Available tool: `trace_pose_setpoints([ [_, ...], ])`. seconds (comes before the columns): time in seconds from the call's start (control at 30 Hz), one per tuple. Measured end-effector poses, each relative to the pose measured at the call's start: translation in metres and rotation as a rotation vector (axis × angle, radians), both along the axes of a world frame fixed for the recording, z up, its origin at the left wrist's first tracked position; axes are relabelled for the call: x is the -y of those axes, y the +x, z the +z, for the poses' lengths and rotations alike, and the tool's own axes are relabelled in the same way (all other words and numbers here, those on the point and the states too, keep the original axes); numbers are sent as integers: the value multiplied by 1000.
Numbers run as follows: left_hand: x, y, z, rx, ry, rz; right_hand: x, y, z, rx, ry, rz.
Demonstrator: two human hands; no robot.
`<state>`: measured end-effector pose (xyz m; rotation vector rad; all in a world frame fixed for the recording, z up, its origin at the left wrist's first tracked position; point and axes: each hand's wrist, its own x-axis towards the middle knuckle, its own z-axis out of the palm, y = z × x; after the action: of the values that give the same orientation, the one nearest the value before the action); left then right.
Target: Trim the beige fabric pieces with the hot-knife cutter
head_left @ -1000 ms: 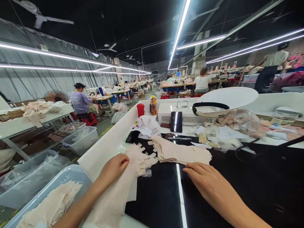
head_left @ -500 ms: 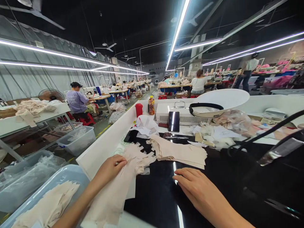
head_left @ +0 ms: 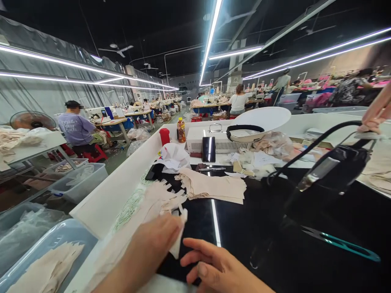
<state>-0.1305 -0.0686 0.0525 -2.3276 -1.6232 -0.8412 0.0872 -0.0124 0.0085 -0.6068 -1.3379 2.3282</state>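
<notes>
My left hand (head_left: 159,244) is closed on a small white piece of fabric (head_left: 179,238) at the near edge of the black worktable (head_left: 262,219). It lies over a long strip of beige cut fabric pieces (head_left: 149,203). My right hand (head_left: 214,266) rests just right of it, fingers spread and bent on the black surface, holding nothing. A folded stack of beige fabric (head_left: 214,187) lies further back in the middle.
Teal-handled thread snips (head_left: 339,243) lie at the right. Another person's hand (head_left: 377,112) holds a black corded tool (head_left: 336,169). Behind are a phone (head_left: 208,149), a white box (head_left: 198,140), a red cup (head_left: 164,136), a bottle (head_left: 181,130). Bins with fabric (head_left: 45,264) stand left.
The view has swung right. My left hand pulled back toward me and pinched a white piece; my right hand slid left and nearer. Another person's hand with the black tool came in at right.
</notes>
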Motion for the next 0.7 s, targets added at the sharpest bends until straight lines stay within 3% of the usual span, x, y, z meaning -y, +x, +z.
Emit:
trace_pose_setpoints([
  [0.1,-3,40,-15,-209,205,-248,3,1,-5,-97,-229,-112],
  [0.2,-5,57,-23,-80,82,-353,-1,17,-5,-82,-295,-284],
  [0.27,-6,55,-23,139,-146,-323,-3,32,-6,-32,-310,-371],
  [0.43,-16,45,-24,595,-615,-30,-3,49,-9,2,-245,-401],
  [0.57,-33,60,-31,885,-880,-113,-1,45,-13,-22,-183,-341],
  [0.7,-41,73,-29,1016,-952,-110,-7,59,-16,30,-76,-379],
])
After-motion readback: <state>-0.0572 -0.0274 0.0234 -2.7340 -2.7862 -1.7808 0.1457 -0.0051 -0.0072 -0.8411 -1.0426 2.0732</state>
